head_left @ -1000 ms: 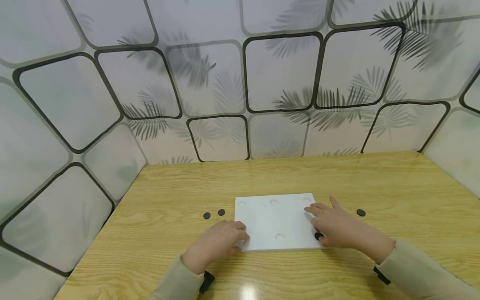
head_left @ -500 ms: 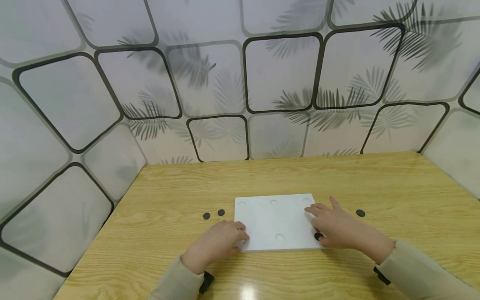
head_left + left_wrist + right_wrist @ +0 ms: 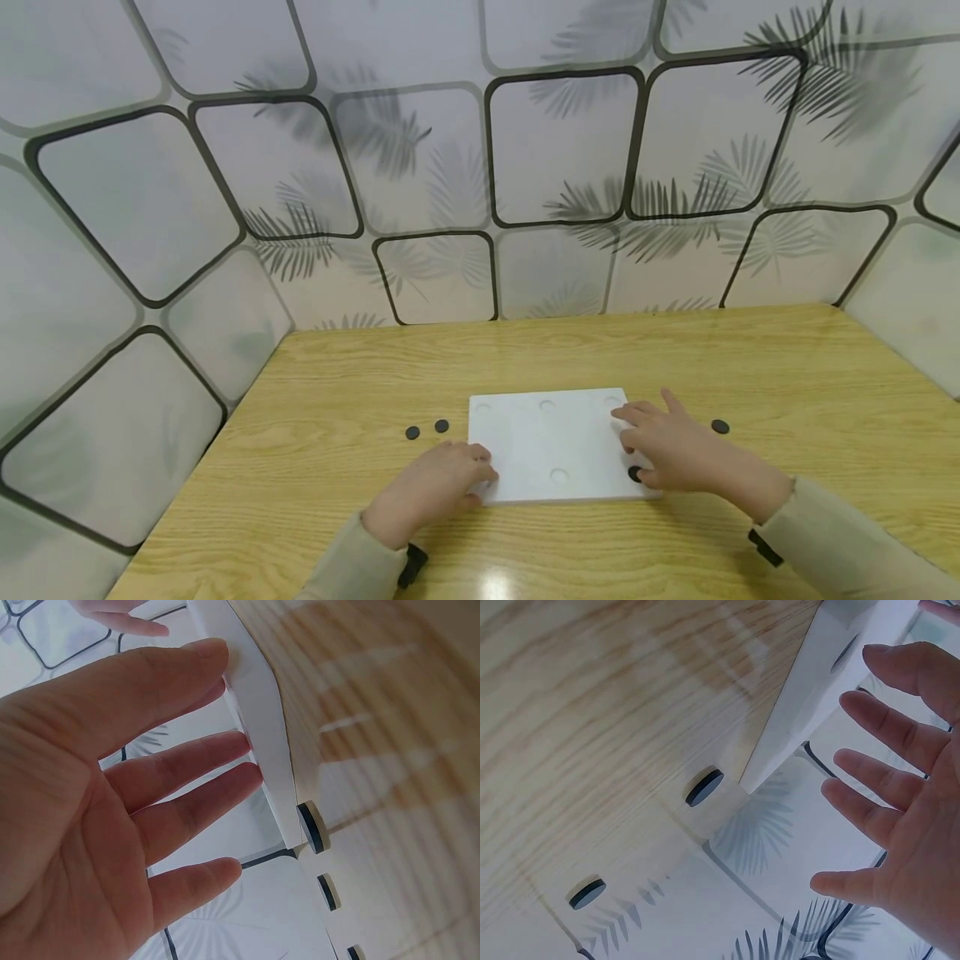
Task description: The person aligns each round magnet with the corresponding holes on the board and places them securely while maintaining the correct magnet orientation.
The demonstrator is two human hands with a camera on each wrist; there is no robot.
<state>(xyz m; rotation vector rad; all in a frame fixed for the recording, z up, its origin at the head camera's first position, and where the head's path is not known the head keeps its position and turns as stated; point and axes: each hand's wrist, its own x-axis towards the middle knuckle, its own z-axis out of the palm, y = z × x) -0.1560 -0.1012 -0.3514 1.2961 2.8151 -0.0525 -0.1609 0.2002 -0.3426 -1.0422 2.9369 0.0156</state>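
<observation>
Yellow wood-grain counter (image 3: 375, 375). White rectangular board (image 3: 551, 442) with round recesses, thereon. Left hand (image 3: 441, 482), fingers extended, empty: at board's left edge. Right hand (image 3: 678, 450), fingers spread, empty: over right side. Black round disc (image 3: 634, 474): on board, near right. Further black discs (image 3: 442, 426): counter, left and right.

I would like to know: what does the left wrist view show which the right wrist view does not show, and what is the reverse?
Only the left wrist view: three black discs on the table beyond the board's edge, the last one cut off by the frame.

Only the right wrist view: two other black discs on the table, and a dark disc on the board near the right thumb.

Both views: the white board, the wooden table, the leaf-patterned wall, and at least part of the left hand and the right hand.
</observation>
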